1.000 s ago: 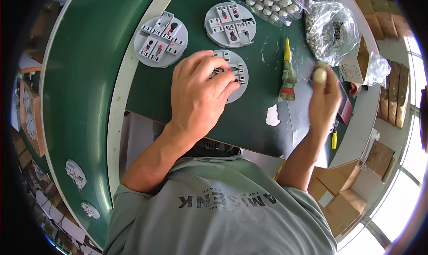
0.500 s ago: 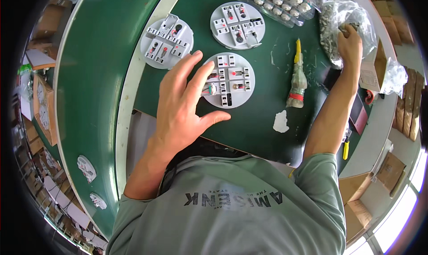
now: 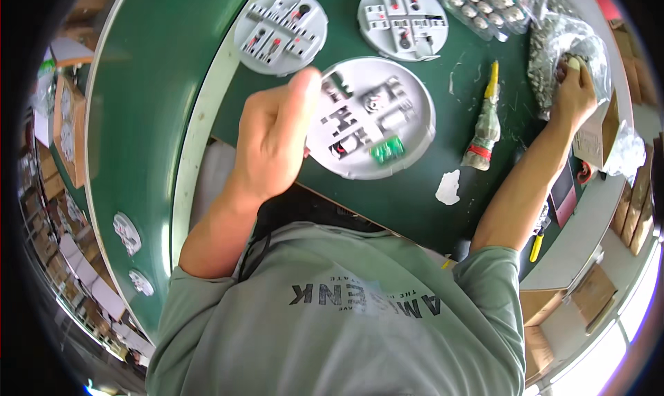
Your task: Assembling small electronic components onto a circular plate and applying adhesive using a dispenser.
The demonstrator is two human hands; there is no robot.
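Observation:
My left hand [image 3: 273, 147] grips the left edge of a round white plastic plate [image 3: 418, 130], lifted and turned so that a raised rim and a different side face up. Motion blurs the plate's slots and a small green circuit board [image 3: 387, 150] on it. Far right, my right hand [image 3: 579, 98] reaches into a clear plastic bag [image 3: 593, 49] of small metallic parts [image 3: 543, 60]. Its fingers are closed at the bag's mouth, and whatever lies between them is too small to make out. Two similar round plates, one at the back left [image 3: 315, 43] and one at the back middle [image 3: 437, 33], lie on the table.
A wrapped tool-like object with a yellow tip [image 3: 482, 130] lies right of the plate, near a white scrap [image 3: 448, 188]. Clear trays of silvery round parts [image 3: 491, 5] stand at the back. A yellow-handled tool [image 3: 536, 247] and a cardboard box [image 3: 598, 136] are at the right.
My left hand has closed on the nearest plate, raised it and turned it over. My right hand stays at the bag, its fingers shifted. The whole view has shifted slightly.

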